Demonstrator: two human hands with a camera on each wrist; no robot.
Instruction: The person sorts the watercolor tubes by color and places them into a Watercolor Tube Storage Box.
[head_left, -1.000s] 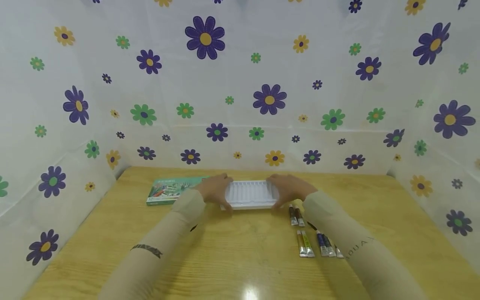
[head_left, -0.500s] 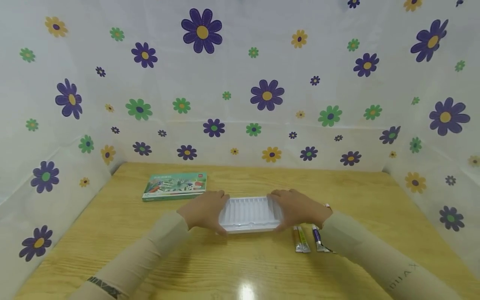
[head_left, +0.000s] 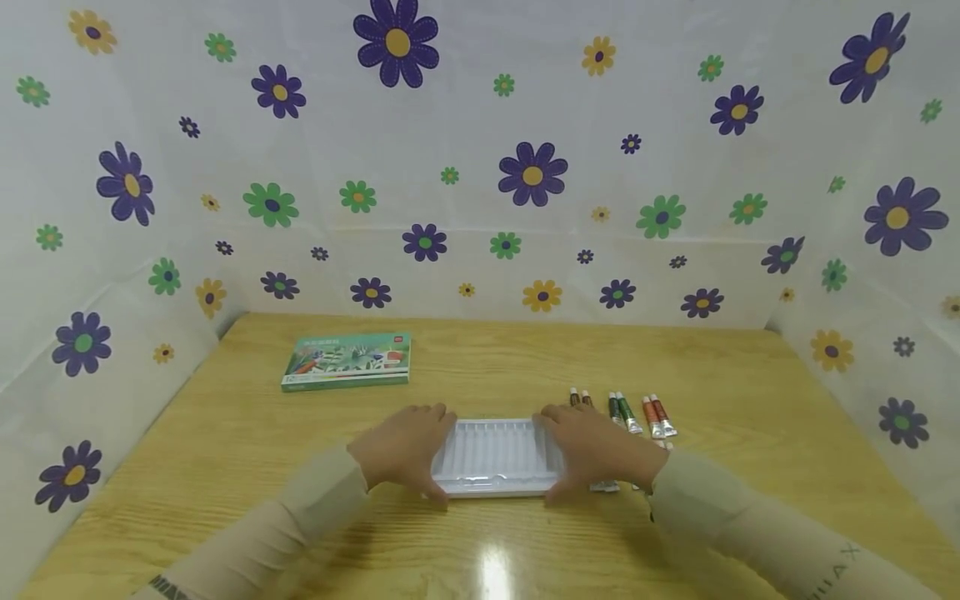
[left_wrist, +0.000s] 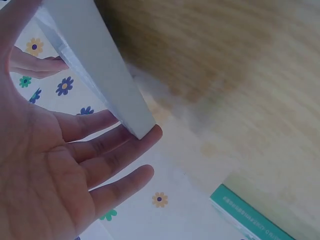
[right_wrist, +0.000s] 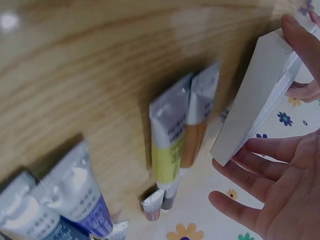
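The white tray (head_left: 498, 450) lies midway between the worktop's (head_left: 480, 358) side edges. Each grip is clamped on one end, thumb at the near rim, fingers opposite: left hand (head_left: 401, 446), right hand (head_left: 596, 446). Contact with the surface cannot be confirmed. Within the last second the tray has shifted from the far edge towards the near edge, leaving it closer to the person. Paint tubes (head_left: 627, 414) lie rightward; a green box (head_left: 347, 362) occupies the far-left corner area. Flowered sheeting (head_left: 465, 250) encloses the worktop.
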